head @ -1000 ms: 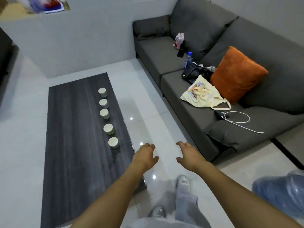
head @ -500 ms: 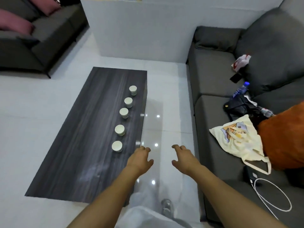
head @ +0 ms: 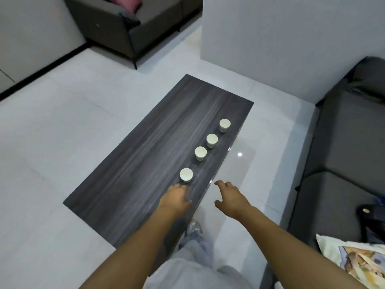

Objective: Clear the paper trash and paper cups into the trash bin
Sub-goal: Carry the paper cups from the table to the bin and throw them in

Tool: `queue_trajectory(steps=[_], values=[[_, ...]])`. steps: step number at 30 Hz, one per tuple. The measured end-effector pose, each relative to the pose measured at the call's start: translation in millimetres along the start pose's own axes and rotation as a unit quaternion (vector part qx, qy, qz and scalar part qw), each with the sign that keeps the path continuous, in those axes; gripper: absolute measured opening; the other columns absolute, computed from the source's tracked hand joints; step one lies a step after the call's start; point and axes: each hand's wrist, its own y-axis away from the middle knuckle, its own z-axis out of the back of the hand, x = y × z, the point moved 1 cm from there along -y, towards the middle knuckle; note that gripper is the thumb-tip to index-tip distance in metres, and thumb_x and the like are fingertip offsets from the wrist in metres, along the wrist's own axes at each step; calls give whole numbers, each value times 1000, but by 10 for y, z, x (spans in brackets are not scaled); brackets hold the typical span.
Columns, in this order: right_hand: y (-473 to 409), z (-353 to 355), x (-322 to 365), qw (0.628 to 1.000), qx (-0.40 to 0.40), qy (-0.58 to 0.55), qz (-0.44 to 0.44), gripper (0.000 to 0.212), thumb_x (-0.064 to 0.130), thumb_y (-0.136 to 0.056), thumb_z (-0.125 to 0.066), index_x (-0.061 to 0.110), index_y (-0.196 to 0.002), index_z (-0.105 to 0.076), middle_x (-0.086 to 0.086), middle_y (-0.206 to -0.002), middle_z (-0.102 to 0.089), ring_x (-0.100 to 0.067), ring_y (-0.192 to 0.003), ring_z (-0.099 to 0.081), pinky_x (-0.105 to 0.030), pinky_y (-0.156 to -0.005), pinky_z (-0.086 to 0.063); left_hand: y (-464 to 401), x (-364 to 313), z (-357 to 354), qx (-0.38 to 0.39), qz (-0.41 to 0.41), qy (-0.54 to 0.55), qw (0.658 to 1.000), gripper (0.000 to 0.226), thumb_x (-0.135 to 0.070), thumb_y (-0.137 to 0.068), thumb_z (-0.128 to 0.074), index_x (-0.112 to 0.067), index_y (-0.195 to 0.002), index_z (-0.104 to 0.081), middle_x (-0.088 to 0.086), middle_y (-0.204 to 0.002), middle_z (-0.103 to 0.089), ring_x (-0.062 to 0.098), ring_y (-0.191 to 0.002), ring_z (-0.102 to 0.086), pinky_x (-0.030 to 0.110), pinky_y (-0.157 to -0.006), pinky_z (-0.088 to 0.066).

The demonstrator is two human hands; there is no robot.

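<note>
1. A dark wood-grain coffee table [head: 133,163] stands on a pale tiled floor [head: 62,132], running away from the person at a slant
2. Four white paper cups are in view, standing in a row along the table's right edge: the nearest cup [head: 186,175], the second cup [head: 200,153], the third cup [head: 212,140] and the farthest cup [head: 224,125]; each stands apart from its neighbours
3. The left hand [head: 175,198] reaches over the table, palm down, just short of the nearest cup; its fingers bend down out of sight, so whether it grips anything under it cannot be told
4. The right hand [head: 230,198] hovers above the floor just past the table's right edge, fingers loosely spread and holding nothing
5. A grey sofa [head: 341,155] runs along the right side; a cream printed tote bag [head: 354,261] lies on it at the lower right, with a dark bag [head: 373,217] behind it
6. A second dark sofa [head: 133,28] with a pink cushion [head: 127,3] sits at the top left
7. A white partition wall [head: 281,38] rises beyond the table
8. The person's pale trousers [head: 193,265] and one shoe [head: 193,227] show between the arms
</note>
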Motion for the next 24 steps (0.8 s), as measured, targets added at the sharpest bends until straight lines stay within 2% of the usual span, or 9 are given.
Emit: queue_trajectory(steps=[4,8,13,18,24], values=[[-431,175,132,1000,17,12,17,57,30,-91,-57,22,-141,-31,-8,-140,-42,-28,-123,-45,-38,-100,-45,-298,135,148,-6,38,14,999,38,-32,-87,-55,-15,-121,-50,4,-128,-47,22,-123,-42,37,-95,-42],[-730,289,223,997,51,52,36,56,30,-91,-57,20,-140,-31,-9,-140,-42,-30,-123,-44,-40,-100,-45,-433,225,222,1,67,27,997,48,-34,-89,-55,-17,-133,-46,5,-132,-46,23,-127,-40,37,-101,-40],[-1163,435,312,989,93,89,66,58,28,-91,-58,21,-142,-31,-7,-143,-40,-29,-126,-42,-41,-105,-43,-578,326,198,1,130,73,989,49,-34,-88,-56,-20,-134,-46,5,-132,-46,24,-125,-41,38,-100,-41],[-1617,507,420,971,153,146,110,59,24,-89,-59,17,-141,-32,-10,-142,-39,-32,-127,-41,-43,-106,-40,-729,396,106,0,219,133,967,47,-35,-88,-56,-17,-130,-45,5,-130,-46,24,-124,-41,39,-94,-42],[-2160,436,499,943,221,194,158,54,19,-91,-56,16,-140,-33,-9,-142,-36,-32,-131,-37,-43,-105,-39,-963,325,-155,-8,303,220,927,52,-34,-87,-57,-18,-135,-44,5,-134,-45,24,-126,-41,37,-99,-42]])
